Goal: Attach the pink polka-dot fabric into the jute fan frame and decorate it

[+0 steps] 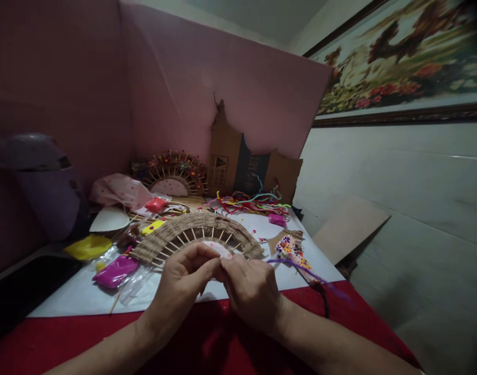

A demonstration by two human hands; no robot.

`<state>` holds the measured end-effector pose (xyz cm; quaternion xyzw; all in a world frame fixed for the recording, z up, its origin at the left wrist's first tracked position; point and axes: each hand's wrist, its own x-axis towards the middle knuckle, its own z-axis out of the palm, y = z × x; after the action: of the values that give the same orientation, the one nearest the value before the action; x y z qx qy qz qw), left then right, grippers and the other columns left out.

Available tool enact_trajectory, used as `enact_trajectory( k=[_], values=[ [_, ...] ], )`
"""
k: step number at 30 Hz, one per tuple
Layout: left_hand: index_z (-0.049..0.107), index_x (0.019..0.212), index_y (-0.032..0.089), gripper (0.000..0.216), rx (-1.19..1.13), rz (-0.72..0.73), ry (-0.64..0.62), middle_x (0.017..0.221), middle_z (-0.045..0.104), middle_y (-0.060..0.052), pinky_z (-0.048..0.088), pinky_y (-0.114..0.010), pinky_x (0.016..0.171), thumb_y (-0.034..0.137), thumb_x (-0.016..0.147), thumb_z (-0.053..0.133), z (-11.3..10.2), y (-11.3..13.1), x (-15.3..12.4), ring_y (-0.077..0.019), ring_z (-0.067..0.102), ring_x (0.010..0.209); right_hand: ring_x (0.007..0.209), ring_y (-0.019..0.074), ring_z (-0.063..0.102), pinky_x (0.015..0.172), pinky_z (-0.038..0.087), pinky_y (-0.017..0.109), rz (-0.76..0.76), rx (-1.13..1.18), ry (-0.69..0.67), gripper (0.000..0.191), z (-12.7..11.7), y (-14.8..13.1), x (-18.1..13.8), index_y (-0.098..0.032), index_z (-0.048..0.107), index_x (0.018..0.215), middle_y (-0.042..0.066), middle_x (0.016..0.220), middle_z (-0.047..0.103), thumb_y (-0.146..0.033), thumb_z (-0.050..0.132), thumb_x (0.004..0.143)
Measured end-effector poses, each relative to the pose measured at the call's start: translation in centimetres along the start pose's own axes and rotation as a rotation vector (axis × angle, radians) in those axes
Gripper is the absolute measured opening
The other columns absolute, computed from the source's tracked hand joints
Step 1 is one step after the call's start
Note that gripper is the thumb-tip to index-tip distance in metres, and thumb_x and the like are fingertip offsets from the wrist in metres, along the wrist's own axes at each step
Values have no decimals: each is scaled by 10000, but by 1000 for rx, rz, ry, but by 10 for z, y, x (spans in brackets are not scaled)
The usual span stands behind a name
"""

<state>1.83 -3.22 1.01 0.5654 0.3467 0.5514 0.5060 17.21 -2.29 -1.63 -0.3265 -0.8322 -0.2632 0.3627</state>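
Note:
My left hand [188, 275] and my right hand [252, 287] meet at the fingertips above the table's near edge, both closed in a pinch. A strand of purple yarn [299, 265] trails to the right from my right hand. What the left fingertips pinch is hidden. Just beyond my hands lies a fan-shaped piece [199, 224] of thin sticks with brown twine woven through them in an arched band. Part of a pale, pink-dotted half-round centre [218, 248] shows above my fingers.
Bags of magenta clay [115, 272] and yellow clay [88, 247] lie left. Behind stands a decorated fan [170, 185], beside loose coloured yarn [254, 202] and torn cardboard [226, 156]. Floral fabric [291, 251] lies right. A purple container [47, 187] stands far left.

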Motion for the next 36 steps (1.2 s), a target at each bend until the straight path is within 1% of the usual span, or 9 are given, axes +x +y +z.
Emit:
enact_trajectory(
  k=[5, 10, 13, 16, 20, 26, 30, 33, 36],
  values=[
    [718, 752, 195, 70, -12, 64, -47, 660, 663, -9, 374, -191, 442, 215, 702, 672, -2, -1, -1, -96, 524, 526, 493, 120, 507, 486, 317, 253, 107, 119, 16, 126, -1, -3, 0, -160, 517, 774, 9, 609, 573, -129, 421, 850],
    [734, 699, 217, 90, -6, 83, -30, 785, 688, -16, 470, -226, 624, 147, 667, 688, -4, -3, 3, -144, 589, 734, 490, 129, 522, 500, 322, 268, 141, 172, 17, 148, -7, -4, 1, -161, 524, 747, 8, 586, 577, -122, 414, 836],
    [710, 678, 197, 12, -31, 9, -50, 715, 647, 6, 387, -172, 478, 208, 677, 705, -6, -5, 8, -85, 513, 581, 524, 137, 555, 524, 346, 270, 139, 218, -11, 136, -8, -4, 1, -154, 557, 798, 12, 618, 607, -141, 428, 839],
    [663, 643, 165, 122, -63, -84, -86, 610, 575, 31, 300, -158, 417, 271, 677, 713, -9, -8, 11, -49, 407, 484, 533, 140, 561, 531, 349, 271, 133, 241, -39, 150, -8, -3, 1, -153, 572, 793, 17, 625, 618, -151, 432, 847],
    [616, 636, 141, 187, -25, -142, -132, 578, 522, 41, 315, -169, 440, 303, 678, 699, -10, -8, 12, -53, 402, 487, 507, 135, 533, 527, 332, 269, 118, 243, -74, 188, -5, 1, 0, -158, 553, 716, 14, 587, 590, -157, 419, 849],
    [535, 648, 158, 169, 19, -189, -163, 498, 507, 56, 318, -184, 425, 287, 714, 622, -5, -11, 11, -63, 408, 428, 532, 132, 532, 549, 334, 256, 126, 225, -62, 159, 0, 5, -2, -154, 561, 751, 13, 610, 595, -166, 435, 848],
    [512, 669, 160, 129, -11, -182, -167, 490, 561, 56, 327, -185, 418, 248, 731, 584, -5, -18, 11, -50, 435, 360, 519, 127, 514, 539, 334, 246, 103, 245, -86, 182, 0, 7, -2, -152, 550, 717, 11, 585, 576, -161, 423, 846],
    [515, 660, 156, 120, -28, -177, -158, 548, 606, 40, 357, -190, 398, 234, 696, 599, -5, -17, 11, -59, 478, 362, 503, 125, 498, 529, 326, 248, 84, 250, -72, 188, -1, 8, -1, -158, 543, 698, 5, 572, 564, -156, 424, 844],
    [507, 632, 158, 111, -23, -186, -144, 522, 601, 44, 377, -195, 376, 215, 652, 600, -3, -14, 11, -65, 487, 335, 501, 125, 494, 534, 327, 251, 68, 260, -62, 178, -1, 7, -1, -162, 545, 700, 1, 575, 566, -149, 433, 838]
  ],
)
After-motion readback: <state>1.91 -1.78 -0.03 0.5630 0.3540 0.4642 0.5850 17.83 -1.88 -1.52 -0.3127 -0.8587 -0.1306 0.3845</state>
